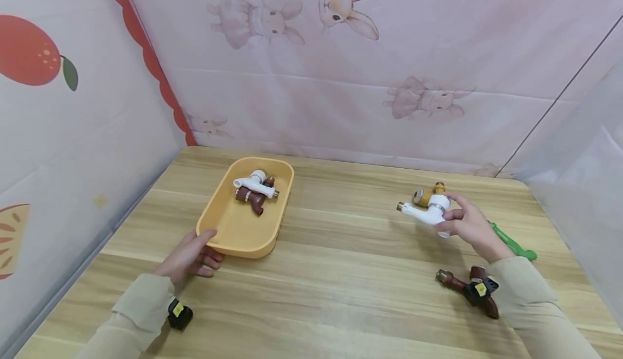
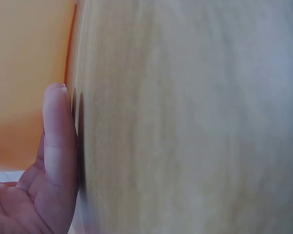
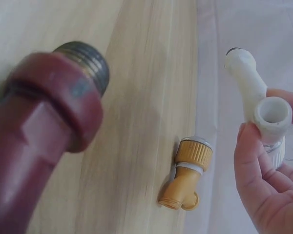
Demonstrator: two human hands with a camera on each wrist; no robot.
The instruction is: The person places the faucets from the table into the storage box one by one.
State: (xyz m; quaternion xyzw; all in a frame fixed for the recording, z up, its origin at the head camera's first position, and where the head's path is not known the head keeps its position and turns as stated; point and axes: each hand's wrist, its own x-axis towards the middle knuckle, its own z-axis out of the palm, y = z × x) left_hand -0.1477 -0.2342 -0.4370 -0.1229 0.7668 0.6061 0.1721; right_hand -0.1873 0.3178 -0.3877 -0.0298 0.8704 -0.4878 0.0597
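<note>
My right hand (image 1: 469,226) grips a white faucet (image 1: 423,214) with a threaded brass end, lifted over the right part of the table. In the right wrist view the thumb and fingers close round the white faucet (image 3: 254,90), its round open outlet facing the camera. Just behind it lies a yellow-brown faucet (image 1: 423,197), seen whole in the right wrist view. My left hand (image 1: 190,256) holds the near left corner of a yellow plastic tray (image 1: 243,252), thumb over the rim and fingers against the outside. Inside the tray a white faucet (image 1: 255,185) lies across a dark red faucet (image 1: 257,202).
A dark red faucet (image 1: 452,280) lies under the right wrist, partly hidden by the wrist camera. Beyond the right forearm is a green faucet (image 1: 516,244), partly covered. Patterned curtains (image 1: 340,110) stand along the back and sides of the wooden table (image 1: 340,294).
</note>
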